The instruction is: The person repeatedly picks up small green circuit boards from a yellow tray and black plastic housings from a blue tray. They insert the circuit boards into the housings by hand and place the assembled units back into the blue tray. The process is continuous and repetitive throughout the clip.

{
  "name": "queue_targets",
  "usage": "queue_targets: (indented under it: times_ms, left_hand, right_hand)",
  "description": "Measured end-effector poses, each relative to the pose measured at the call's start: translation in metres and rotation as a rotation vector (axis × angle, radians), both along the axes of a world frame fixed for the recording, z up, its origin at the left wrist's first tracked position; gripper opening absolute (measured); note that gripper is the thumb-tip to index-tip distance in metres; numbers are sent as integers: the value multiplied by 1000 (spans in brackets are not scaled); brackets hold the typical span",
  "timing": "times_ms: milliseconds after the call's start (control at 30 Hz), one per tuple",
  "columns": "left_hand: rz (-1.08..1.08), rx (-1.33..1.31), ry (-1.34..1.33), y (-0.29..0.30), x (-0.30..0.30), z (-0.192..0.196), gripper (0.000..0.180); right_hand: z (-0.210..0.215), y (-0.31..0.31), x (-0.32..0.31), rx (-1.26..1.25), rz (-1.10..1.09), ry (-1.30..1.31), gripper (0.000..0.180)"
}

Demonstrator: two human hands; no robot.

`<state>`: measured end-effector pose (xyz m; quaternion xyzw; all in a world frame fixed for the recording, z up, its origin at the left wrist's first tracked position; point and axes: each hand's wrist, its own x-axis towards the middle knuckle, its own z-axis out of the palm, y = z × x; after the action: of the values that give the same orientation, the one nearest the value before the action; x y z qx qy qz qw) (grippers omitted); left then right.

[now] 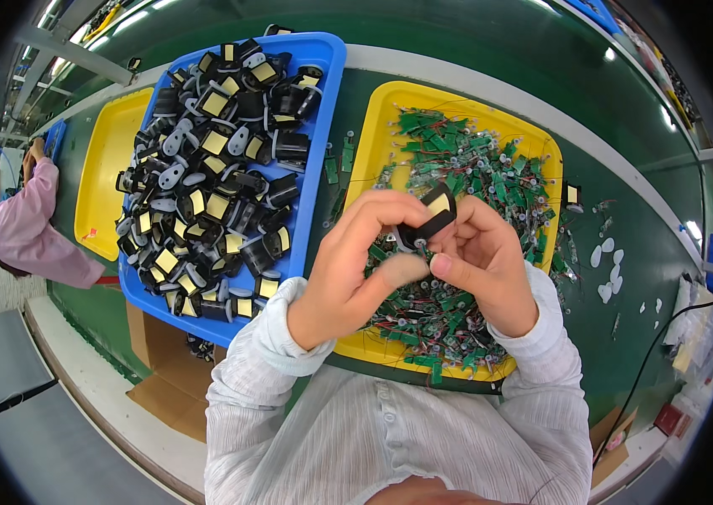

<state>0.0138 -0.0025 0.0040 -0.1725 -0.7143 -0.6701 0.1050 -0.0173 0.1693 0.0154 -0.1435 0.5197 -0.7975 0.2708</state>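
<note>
Over the yellow tray (364,173) my left hand (348,261) grips a small black plastic housing (429,227) with a pale yellow pad on its face. My right hand (491,265) is closed at the housing's right and lower edge, thumb and fingers pinched together. A small grey and green bit shows between the two thumbs, but what the right fingertips hold is mostly hidden. Beneath both hands, the tray carries a heap of green circuit boards (432,324) with thin red and black wires and small round parts.
To the left, a blue tray (312,202) is piled with black housings (215,139). Another yellow tray (91,181) lies beyond it, near a person in pink (32,223). White pieces (611,273) and loose boards lie on the green table at right. A cardboard box (173,396) stands below.
</note>
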Motion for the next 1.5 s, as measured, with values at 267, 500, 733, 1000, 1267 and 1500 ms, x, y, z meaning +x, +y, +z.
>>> queue_targets:
  times_ms: [267, 500, 733, 1000, 1267, 1500]
  left_hand:
    - [193, -155, 144, -9, -2, 0, 36]
    - [133, -413, 134, -13, -2, 16, 27]
    - [34, -273, 4, -11, -1, 7, 22]
    - [36, -136, -148, -5, 4, 4, 23]
    - [35, -111, -212, -3, 5, 6, 21]
    - [69, -131, -162, -2, 3, 3, 21]
  right_hand:
    - [20, 7, -3, 165, 21, -59, 19]
    - [24, 9, 1, 265, -1, 51, 16]
    - [18, 10, -4, 99, 62, -56, 18]
    - [14, 8, -6, 68, 83, -116, 19]
    - [11, 8, -6, 61, 100, -77, 18]
    - [12, 8, -8, 60, 132, -127, 19]
